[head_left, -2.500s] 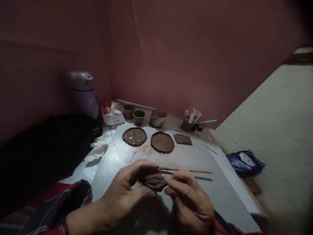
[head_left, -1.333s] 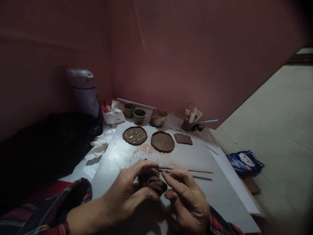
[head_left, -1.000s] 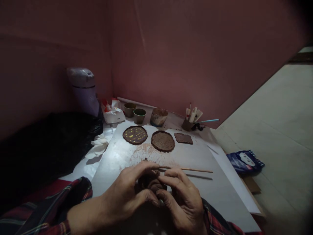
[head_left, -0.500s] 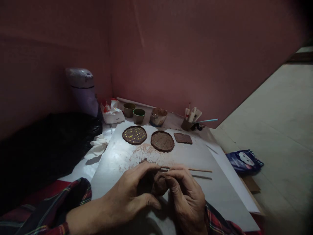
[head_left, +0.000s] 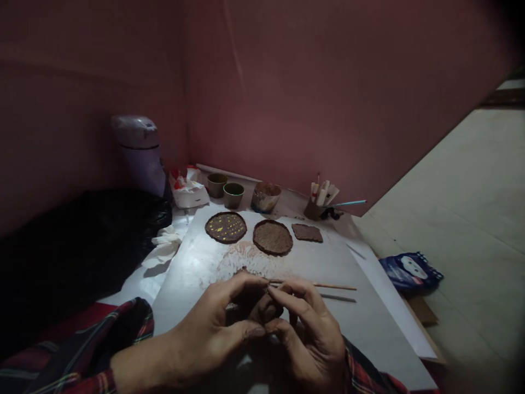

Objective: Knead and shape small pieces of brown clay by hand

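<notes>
Since both hands are curled around the same bit, the grip is basically a two-sided cradle: left hand [head_left: 207,325] and right hand [head_left: 314,325] are closed in on a brown clay lump [head_left: 264,311]. It sits right between them, tucked into the C of the left thumb and index finger, with the right fingertips against its right side. So neither hand's really nearer, tho I'd say the left wraps more of it. Thumb tips are just beside each other on the near side; can't tell if they touch. Long axis? No idea honestly, the fingers and the dark hide most of it, and what pokes out looks roundish.

Just past the fingers a thin wooden stick [head_left: 336,286] runs left to right, its left end hidden behind the hands, with a parallel grey strip on the near side that could be another stick or a shadow. Further out on the white sheet [head_left: 381,334] there's a brownish smear [head_left: 246,257], then a row: yellow-dotted clay disc [head_left: 225,227], plain clay disc [head_left: 273,238], rectangular clay slab [head_left: 307,233]. Behind those, at the back of the surface, two small cups, a stained bowl [head_left: 266,199] and a holder full of pale sticks.
</notes>
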The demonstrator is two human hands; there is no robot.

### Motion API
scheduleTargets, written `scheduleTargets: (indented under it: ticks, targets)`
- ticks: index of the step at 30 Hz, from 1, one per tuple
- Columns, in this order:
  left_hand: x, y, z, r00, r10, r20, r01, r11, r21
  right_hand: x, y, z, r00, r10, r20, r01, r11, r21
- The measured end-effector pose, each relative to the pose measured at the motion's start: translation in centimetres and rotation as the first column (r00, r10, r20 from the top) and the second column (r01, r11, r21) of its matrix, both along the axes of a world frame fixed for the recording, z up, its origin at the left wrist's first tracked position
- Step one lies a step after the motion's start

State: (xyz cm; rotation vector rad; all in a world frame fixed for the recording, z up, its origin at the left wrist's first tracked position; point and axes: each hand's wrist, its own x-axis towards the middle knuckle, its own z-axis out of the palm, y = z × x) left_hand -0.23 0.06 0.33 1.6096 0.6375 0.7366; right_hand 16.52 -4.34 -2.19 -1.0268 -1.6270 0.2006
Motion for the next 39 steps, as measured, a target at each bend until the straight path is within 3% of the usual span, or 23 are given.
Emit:
scheduleTargets:
  ticks: [12, 20, 22, 28, 34, 39]
  targets:
    - [-0.07, -0.12, -0.7, 1.0, -0.03, 0.005, 0.03, 0.99, -0.135, 0.16, -0.06, -0.05, 0.998, -0.004, 0.063, 0.006, 1.0, -0.019]
    - [0.29, -0.29, -0.61, 0.985, -0.024, 0.169, 0.076, 0.947, -0.313, -0.32, 0.0, -0.18, 0.997, 0.01, -0.078, -0.014, 0.999, -0.051]
    - [0.26, -0.28, -0.71, 0.982, -0.037, 0.185, 0.092, 0.949, -0.3, -0.49, -0.05, -0.29, 0.996, 0.035, -0.083, -0.043, 0.994, -0.096]
    - [0.1, -0.01, -0.85, 0.989, -0.064, 0.13, 0.093, 0.97, -0.227, 0.0, -0.29, -0.48, 0.998, 0.065, -0.022, -0.066, 0.995, -0.069]
    - [0.18, -0.1, -0.77, 0.983, -0.089, 0.161, 0.129, 0.958, -0.257, -0.15, -0.33, -0.36, 0.999, 0.034, -0.001, -0.034, 0.998, -0.051]
    - [0.42, -0.24, -0.78, 0.96, -0.051, 0.275, 0.152, 0.92, -0.36, -0.18, -0.47, -0.52, 0.996, -0.007, -0.087, 0.006, 1.0, -0.017]
